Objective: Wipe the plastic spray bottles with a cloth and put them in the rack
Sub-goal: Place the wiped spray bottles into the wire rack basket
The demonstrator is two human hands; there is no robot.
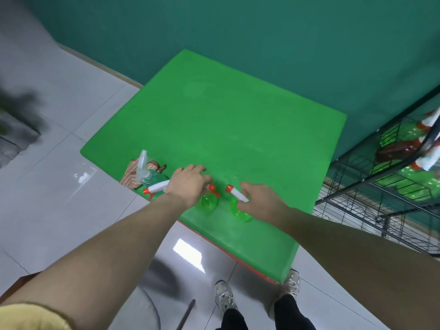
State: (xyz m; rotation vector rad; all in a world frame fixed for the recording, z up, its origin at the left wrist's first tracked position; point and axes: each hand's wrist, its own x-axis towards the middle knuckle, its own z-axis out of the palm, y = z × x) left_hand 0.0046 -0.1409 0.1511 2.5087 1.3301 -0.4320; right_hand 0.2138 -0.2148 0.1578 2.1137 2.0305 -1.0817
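Nearest the camera, at the front edge of the green tabletop [214, 120], both hands are on upright green spray bottles: the left hand [188, 184] curls over the white-and-orange trigger head of one spray bottle [208, 203], and the right hand [259, 201] pinches the head of a second spray bottle [240, 209] standing just beside it. To the left, a third orange-nozzled bottle [154, 186] and a clear-headed bottle [146, 171] sit against a brown patterned cloth [129, 175], which neither hand holds, so wiping of these looks yet to be done. Further off on the right, the black wire rack [357, 186] already holds several green bottles [414, 184], so the job seems partly done with four bottles left. Grey floor tiles surround the table, and a dark teal wall [262, 32] stands behind.
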